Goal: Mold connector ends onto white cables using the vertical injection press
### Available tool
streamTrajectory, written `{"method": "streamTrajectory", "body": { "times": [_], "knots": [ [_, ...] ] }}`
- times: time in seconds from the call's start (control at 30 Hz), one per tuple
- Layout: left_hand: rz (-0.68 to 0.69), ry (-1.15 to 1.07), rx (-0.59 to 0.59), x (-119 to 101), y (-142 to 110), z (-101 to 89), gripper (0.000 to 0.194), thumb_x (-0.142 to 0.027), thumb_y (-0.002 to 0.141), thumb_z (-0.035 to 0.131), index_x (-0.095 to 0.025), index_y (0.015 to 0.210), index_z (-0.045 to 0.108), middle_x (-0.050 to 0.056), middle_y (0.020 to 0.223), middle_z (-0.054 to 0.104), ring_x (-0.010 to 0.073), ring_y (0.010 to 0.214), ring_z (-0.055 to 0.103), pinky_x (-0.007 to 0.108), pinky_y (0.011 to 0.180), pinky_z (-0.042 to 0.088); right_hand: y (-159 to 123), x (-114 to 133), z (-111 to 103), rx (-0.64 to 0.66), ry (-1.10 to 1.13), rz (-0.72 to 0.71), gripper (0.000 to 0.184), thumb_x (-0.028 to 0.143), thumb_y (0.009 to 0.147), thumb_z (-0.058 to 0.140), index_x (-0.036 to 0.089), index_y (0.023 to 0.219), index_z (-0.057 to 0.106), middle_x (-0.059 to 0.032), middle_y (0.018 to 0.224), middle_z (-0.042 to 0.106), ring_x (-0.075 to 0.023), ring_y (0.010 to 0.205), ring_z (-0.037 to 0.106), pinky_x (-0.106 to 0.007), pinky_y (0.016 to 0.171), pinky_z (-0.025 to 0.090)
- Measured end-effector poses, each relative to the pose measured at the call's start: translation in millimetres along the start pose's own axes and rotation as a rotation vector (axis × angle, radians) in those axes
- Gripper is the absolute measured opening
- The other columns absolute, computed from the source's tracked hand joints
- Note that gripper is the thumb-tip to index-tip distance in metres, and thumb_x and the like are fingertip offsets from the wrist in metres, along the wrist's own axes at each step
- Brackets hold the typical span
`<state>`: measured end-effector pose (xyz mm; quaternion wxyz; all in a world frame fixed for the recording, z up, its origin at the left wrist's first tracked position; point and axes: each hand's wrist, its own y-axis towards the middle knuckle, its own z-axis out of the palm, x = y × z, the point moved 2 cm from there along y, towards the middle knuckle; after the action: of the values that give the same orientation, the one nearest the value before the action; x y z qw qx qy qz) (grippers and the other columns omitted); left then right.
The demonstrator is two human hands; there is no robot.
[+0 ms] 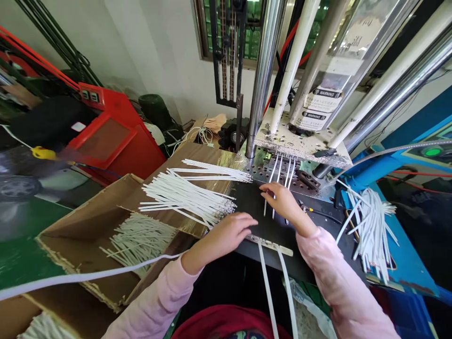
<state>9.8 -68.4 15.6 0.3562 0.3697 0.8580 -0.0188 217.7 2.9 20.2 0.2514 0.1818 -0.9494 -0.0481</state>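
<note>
Where they cross a black plate (249, 207), several white plastic strips (271, 181) run down from a perforated steel plate (259, 172), their lower ends lying on the black surface; the right hand (280, 202) sits over them, palm down and partly open, its fingertips (263, 187) right at the strips, though I cannot tell whether it pinches any; the left hand (226, 233) lies nearer the person, its fingers extended and loosely curved, with nothing visible in its grasp, just beyond a pale slotted bar (270, 245) at the black plate's edge; two white straps (268, 292) hang from that bar past the edge; both forearms wear pink sleeves (158, 296); above the steel plate stand chrome press columns (263, 70) and a base with warning labels (323, 100); to the left, two loose bundles of white strips (187, 200) lie on flattened cardboard (187, 157), and more strips (139, 238) fill a cardboard box (77, 245); a long white strap (81, 275) stretches across that box; to the right, another bundle (372, 230) lies on a blue machine surface (406, 254); a red cabinet (116, 141) stands farther left against the wall.
</note>
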Motion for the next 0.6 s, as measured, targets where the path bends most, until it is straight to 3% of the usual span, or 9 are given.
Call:
{"method": "streamTrajectory", "body": {
  "times": [0.13,0.2,0.3,0.4,0.5,0.6],
  "knots": [
    [-0.238,0.222,-0.245,25.2,37.6,-47.6,0.027,-0.013,0.095,0.051,-0.02,0.112,0.07,0.006,0.112,0.073,0.021,0.102,0.068,0.034,0.095,0.051,61.4,8.1,32.5,0.062,-0.199,0.066,0.018,0.025,0.095,0.062,0.018,0.111,0.069,-0.0088,0.11,0.071,-0.02,0.1,0.066,-0.028,0.087,0.049],
    [-0.357,0.383,-0.205,43.2,59.0,-59.8,0.023,-0.016,0.095,0.053,-0.02,0.107,0.072,0.006,0.109,0.074,0.022,0.101,0.068,0.034,0.094,0.05,76.3,12.2,43.2,0.074,-0.236,0.075,0.015,0.024,0.094,0.063,0.018,0.106,0.07,-0.01,0.106,0.072,-0.0214,0.099,0.067,-0.028,0.084,0.049],
    [-0.44,0.525,-0.054,66.7,83.7,-59.1,0.018,-0.02,0.092,0.058,-0.02,0.1,0.074,0.006,0.102,0.076,0.0233,0.098,0.069,0.033,0.089,0.05,83.3,16.3,47.5,0.094,-0.303,0.076,0.012,0.021,0.094,0.062,0.018,0.1,0.072,-0.0096,0.099,0.073,-0.0207,0.094,0.068,-0.026,0.08,0.048],
    [-0.454,0.581,-0.008,78.8,96.8,-47.2,0.017,-0.016,0.089,0.059,-0.017,0.096,0.074,0.011,0.099,0.076,0.0255,0.097,0.07,0.035,0.088,0.049,77.5,18.5,37.0,0.07,-0.377,0.082,0.019,0.018,0.097,0.053,0.016,0.1,0.072,-0.012,0.1,0.071,-0.0211,0.091,0.067,-0.027,0.078,0.047],
    [-0.436,0.64,0.007,81.1,102.8,-36.8,0.02,-0.01,0.088,0.055,-0.011,0.096,0.074,0.016,0.102,0.074,0.0292,0.103,0.067,0.039,0.091,0.047,58.3,17.9,12.1,-0.019,-0.449,0.095,0.028,0.017,0.1,0.044,0.014,0.103,0.072,-0.015,0.105,0.067,-0.0232,0.094,0.064,-0.031,0.079,0.046],
    [-0.39,0.677,0.008,80.7,104.7,-32.3,0.025,-0.006,0.089,0.049,-0.009,0.095,0.073,0.018,0.105,0.072,0.031,0.107,0.065,0.042,0.093,0.045,22.7,14.3,-29.6,-0.356,-0.492,0.039,0.028,0.019,0.1,0.045,0.016,0.103,0.073,-0.0117,0.098,0.067,-0.0224,0.091,0.06,-0.032,0.079,0.046]
  ]
}}
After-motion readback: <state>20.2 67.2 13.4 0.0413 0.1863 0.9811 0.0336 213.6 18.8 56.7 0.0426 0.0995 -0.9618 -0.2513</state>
